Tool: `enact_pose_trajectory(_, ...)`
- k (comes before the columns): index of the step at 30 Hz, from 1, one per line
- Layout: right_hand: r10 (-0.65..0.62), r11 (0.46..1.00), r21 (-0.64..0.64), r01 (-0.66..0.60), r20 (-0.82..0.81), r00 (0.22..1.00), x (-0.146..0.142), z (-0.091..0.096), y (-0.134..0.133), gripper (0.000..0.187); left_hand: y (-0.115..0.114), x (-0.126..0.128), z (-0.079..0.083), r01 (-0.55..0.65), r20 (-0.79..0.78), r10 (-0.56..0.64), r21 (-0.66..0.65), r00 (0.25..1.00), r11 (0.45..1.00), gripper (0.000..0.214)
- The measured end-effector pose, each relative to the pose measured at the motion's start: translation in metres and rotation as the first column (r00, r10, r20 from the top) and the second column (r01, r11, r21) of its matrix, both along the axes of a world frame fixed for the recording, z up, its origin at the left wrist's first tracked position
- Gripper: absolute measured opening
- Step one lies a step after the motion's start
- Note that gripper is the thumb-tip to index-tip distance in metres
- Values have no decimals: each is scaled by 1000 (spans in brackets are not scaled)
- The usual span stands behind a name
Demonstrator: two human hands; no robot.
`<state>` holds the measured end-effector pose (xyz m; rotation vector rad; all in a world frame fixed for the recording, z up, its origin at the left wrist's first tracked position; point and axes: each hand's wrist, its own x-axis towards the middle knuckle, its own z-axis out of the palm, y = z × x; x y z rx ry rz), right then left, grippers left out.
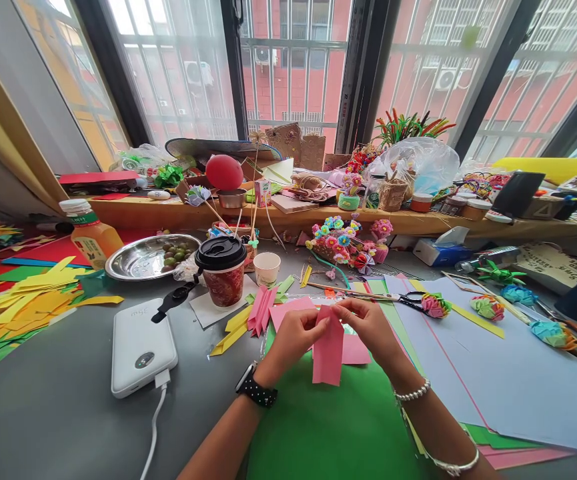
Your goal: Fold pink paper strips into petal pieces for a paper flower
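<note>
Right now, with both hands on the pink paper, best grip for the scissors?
Take the scissors by the dark handle loops at their right end, coming from above. They lie flat on the paper sheets, blades pointing left, so the loops are the raised, safe part.

matt pink paper strip [328,350], shiny metal dish [138,261], glossy white plastic power bank [141,347]
</note>
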<state>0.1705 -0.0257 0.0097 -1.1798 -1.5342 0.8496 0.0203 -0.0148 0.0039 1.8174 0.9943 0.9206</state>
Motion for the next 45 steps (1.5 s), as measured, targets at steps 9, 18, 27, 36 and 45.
enact_pose_trajectory(9, -96, 989, 124, 83, 110, 989, -6, -5, 0, 23, 2, 1, 1, 24, 31, -21, -92, 999, 996, 35)
enact_pose_trajectory(18, -116, 970, 243, 27, 361, 925, -6, -3, -1, 26, 6, -4, 1, 54, 23, -51, -158, 998, 986, 36)
enact_pose_trajectory(27, -247, 907, 419, -25, 581, 776, -10, -14, 3, 37, 7, -8, 3, 112, 64, -98, -277, 993, 954, 37)
enact_pose_trajectory(36, -31, 966, 230, -121, 566, 824, -7, -9, 1, 32, 9, -12, 6, 90, 74, -74, -256, 995, 963, 33)
enact_pose_trajectory(45, 284, 959, -65, -276, 195, 939, 2, -2, 1, 27, 8, -18, 3, 225, -48, -245, -258, 968, 940, 36)
